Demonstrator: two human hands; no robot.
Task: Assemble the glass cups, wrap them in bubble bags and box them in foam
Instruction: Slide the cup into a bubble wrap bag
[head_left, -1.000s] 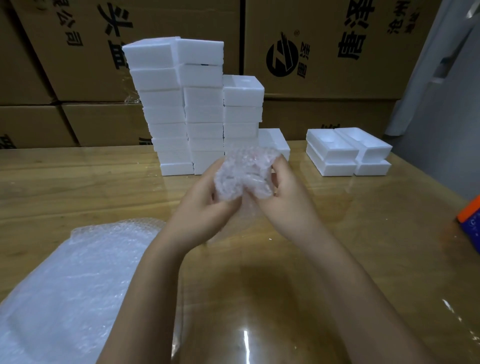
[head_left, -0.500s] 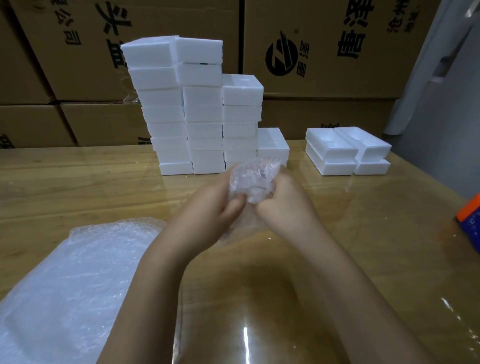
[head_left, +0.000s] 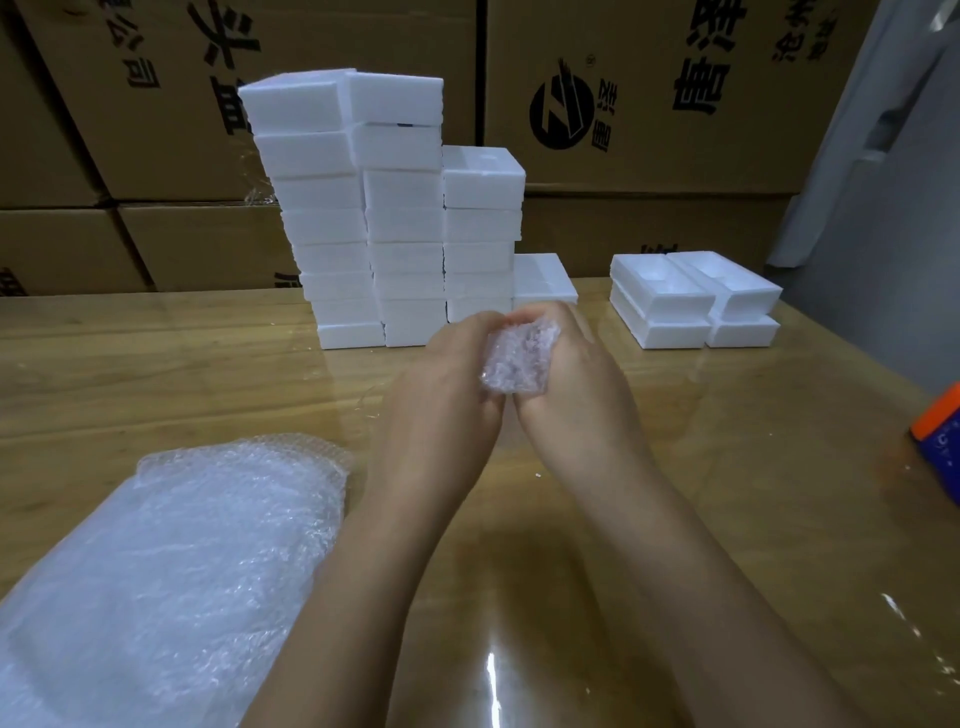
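Left hand (head_left: 447, 374): curled round the left side of a bubble bundle and held above the table, mid view.
Right hand (head_left: 566, 384): curled round the right side of the same bundle, and pressed against the left hand just below it.
Bubble bundle (head_left: 519, 358): a small crumpled wad of clear bubble wrap, gripped between both hands and lifted off the table top. Whether a glass cup is inside cannot be told.
Bubble bags (head_left: 182, 561): a loose flat pile laid at the near left and cut off by the lower left edge of the view. Its right edge lies just beside the left forearm.
Foam stack (head_left: 363, 218): three columns of closed white foam boxes set at the far side of the table, behind and left of the hands. Two columns are tall and the third is lower; the leftmost is stepped slightly outward toward the top.
Low foam box (head_left: 543, 278): one piece set against the third column, just behind the fingertips.
Open foam trays (head_left: 691, 296): two trays placed hollow side up and side by side on two further pieces at the far right, well apart from the stack.
Table (head_left: 156, 374): glossy wood. Bare surface is seen between the stack and the trays, left of the stack, and between the forearms toward the near edge. The right edge runs diagonally at the right of the view.
Cartons (head_left: 649, 104): brown cardboard printed in black, stacked as a wall along the far edge.
Orange and blue box (head_left: 940, 441): set near the right table edge and cut off by the view.
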